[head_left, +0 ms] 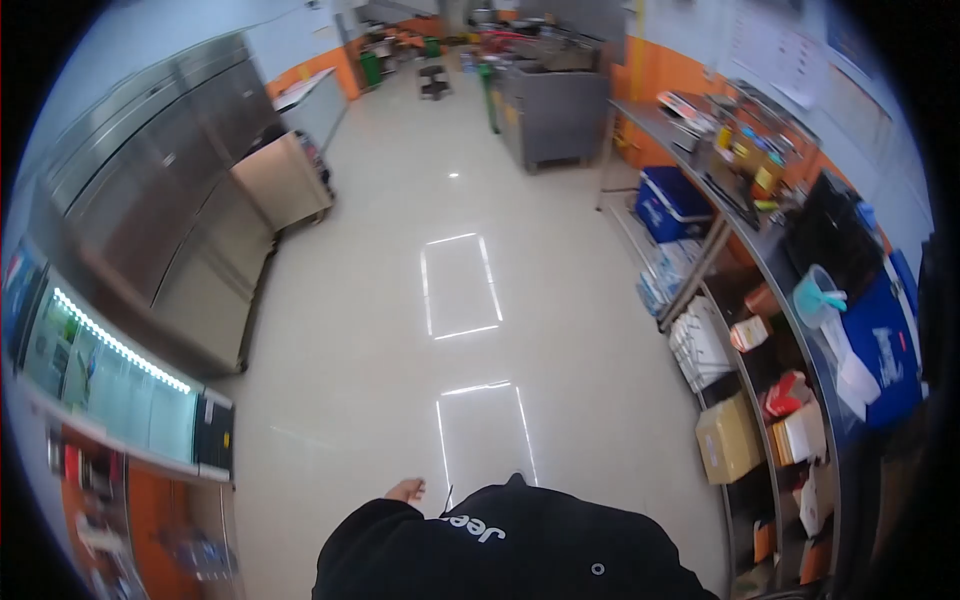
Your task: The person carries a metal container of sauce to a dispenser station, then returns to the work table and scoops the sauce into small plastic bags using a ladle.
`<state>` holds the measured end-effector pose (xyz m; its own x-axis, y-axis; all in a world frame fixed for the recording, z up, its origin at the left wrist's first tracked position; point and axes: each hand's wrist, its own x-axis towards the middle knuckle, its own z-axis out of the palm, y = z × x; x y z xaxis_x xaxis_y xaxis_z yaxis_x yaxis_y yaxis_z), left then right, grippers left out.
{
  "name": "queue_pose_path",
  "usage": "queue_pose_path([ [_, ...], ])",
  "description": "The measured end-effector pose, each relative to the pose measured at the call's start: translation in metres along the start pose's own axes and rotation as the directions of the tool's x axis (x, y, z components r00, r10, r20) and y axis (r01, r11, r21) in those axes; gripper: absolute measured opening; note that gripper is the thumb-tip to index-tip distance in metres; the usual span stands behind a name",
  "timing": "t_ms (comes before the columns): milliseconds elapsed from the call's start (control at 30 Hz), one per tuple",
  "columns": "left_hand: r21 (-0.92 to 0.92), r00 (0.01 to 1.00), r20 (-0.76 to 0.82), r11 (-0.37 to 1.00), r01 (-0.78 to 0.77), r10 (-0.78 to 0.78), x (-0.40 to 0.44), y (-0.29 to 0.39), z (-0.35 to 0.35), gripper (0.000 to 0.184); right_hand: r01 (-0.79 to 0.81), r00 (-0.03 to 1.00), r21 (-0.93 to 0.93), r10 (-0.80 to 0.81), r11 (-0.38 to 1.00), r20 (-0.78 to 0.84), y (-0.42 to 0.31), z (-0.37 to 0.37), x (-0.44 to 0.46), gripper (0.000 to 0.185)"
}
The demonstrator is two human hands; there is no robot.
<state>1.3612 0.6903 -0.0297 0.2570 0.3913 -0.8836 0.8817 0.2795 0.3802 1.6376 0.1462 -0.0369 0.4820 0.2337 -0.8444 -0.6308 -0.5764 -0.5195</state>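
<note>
My left hand hangs low beside my body, partly covered by the black sleeve. Its fingers look loosely apart, with nothing visible in them; below it is the shiny tiled floor. The front of my black jacket, with white lettering, fills the bottom of the view. My right hand is hidden from sight, and only the black shoulder and sleeve show on that side.
Steel cabinets, a wheeled cart and a lit display fridge line the left. On the right stand a steel table and shelves with a cardboard box. Ahead are a grey counter and a stool.
</note>
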Motion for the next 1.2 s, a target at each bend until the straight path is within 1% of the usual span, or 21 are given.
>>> queue_pose_path([
  [33,0.245,0.999,0.022,0.968,-0.053,0.049,0.032,0.058,0.002,0.050,0.006,0.999,0.047,-0.004,0.999,-0.037,-0.011,-0.010,0.006,0.039],
  [67,0.353,0.990,0.014,0.926,-0.135,0.139,0.064,0.117,0.013,0.049,0.011,0.996,0.099,-0.002,0.995,-0.085,-0.020,-0.022,0.011,0.039],
  [100,0.461,0.933,0.121,0.814,-0.355,0.338,0.092,0.171,0.018,0.048,0.011,0.991,0.157,0.010,0.988,-0.131,-0.023,-0.032,0.013,0.039],
  [167,0.258,0.850,0.166,0.810,-0.526,0.499,0.088,0.287,0.048,0.048,-0.011,0.976,0.266,0.068,0.964,-0.205,-0.023,-0.048,0.015,0.039],
  [200,0.315,0.836,0.236,0.775,-0.548,0.495,0.071,0.340,0.063,0.048,-0.030,0.967,0.314,0.107,0.949,-0.231,-0.022,-0.053,0.014,0.039],
  [267,0.181,0.828,0.174,0.809,-0.559,0.533,0.043,0.438,0.101,0.048,-0.073,0.951,0.378,0.178,0.923,-0.251,-0.021,-0.065,0.018,0.039],
  [333,0.200,0.804,0.226,0.781,-0.591,0.550,0.061,0.503,0.136,0.048,-0.133,0.943,0.394,0.239,0.909,-0.233,-0.015,-0.080,0.034,0.039],
  [400,0.205,0.804,0.233,0.781,-0.590,0.546,0.081,0.545,0.159,0.049,-0.226,0.943,0.356,0.295,0.907,-0.153,-0.023,-0.098,0.051,0.039],
  [467,0.343,0.799,0.428,0.742,-0.576,0.423,0.095,0.554,0.168,0.052,-0.278,0.955,0.258,0.295,0.925,-0.029,-0.039,-0.122,0.077,0.039],
  [533,0.513,0.898,0.425,0.788,-0.340,0.110,0.097,0.568,0.166,0.050,-0.213,0.976,0.159,0.203,0.964,0.081,-0.075,-0.153,0.114,0.039],
  [600,0.452,0.797,0.537,0.703,-0.549,0.277,0.041,0.574,0.147,0.049,-0.032,0.995,0.118,0.020,0.992,0.102,-0.125,-0.193,0.161,0.039],
  [633,0.409,0.793,0.543,0.737,-0.538,0.277,0.073,0.566,0.133,0.049,-0.028,1.000,0.154,0.029,0.988,-0.003,-0.157,-0.212,0.181,0.039],
  [667,0.361,0.786,0.552,0.770,-0.527,0.279,0.114,0.557,0.120,0.050,-0.086,0.982,0.207,0.118,0.974,-0.146,-0.195,-0.232,0.195,0.038],
  [700,0.301,0.917,0.343,0.901,-0.313,0.204,0.150,0.545,0.110,0.047,-0.132,0.936,0.264,0.208,0.955,-0.285,-0.239,-0.253,0.210,0.037],
  [733,0.182,0.988,0.132,0.978,-0.100,0.077,0.173,0.545,0.110,0.046,-0.011,0.933,0.264,0.105,0.964,-0.343,-0.272,-0.271,0.219,0.034],
  [767,0.183,0.993,0.101,0.981,-0.071,0.053,0.170,0.557,0.101,0.045,0.116,0.916,0.255,-0.004,0.960,-0.402,-0.304,-0.287,0.230,0.033],
  [800,0.225,0.991,0.120,0.971,-0.086,0.061,0.161,0.568,0.092,0.045,0.125,0.911,0.248,-0.012,0.961,-0.412,-0.334,-0.297,0.241,0.033],
  [933,0.306,0.984,0.158,0.943,-0.130,0.084,0.179,0.640,0.095,0.044,0.231,0.899,0.396,-0.039,0.889,-0.436,-0.447,-0.318,0.290,0.034],
  [1067,0.419,0.969,0.213,0.883,-0.209,0.128,0.207,0.746,0.105,0.043,0.179,0.925,0.477,0.018,0.860,-0.380,-0.474,-0.291,0.331,0.032],
  [1133,0.494,0.965,0.216,0.837,-0.237,0.146,0.204,0.825,0.119,0.043,0.124,0.926,0.397,0.038,0.909,-0.376,-0.485,-0.277,0.340,0.027],
  [1200,0.543,0.960,0.208,0.795,-0.272,0.187,0.202,0.918,0.151,0.042,0.371,0.824,0.549,0.008,0.749,-0.567,-0.481,-0.275,0.360,0.021],
])
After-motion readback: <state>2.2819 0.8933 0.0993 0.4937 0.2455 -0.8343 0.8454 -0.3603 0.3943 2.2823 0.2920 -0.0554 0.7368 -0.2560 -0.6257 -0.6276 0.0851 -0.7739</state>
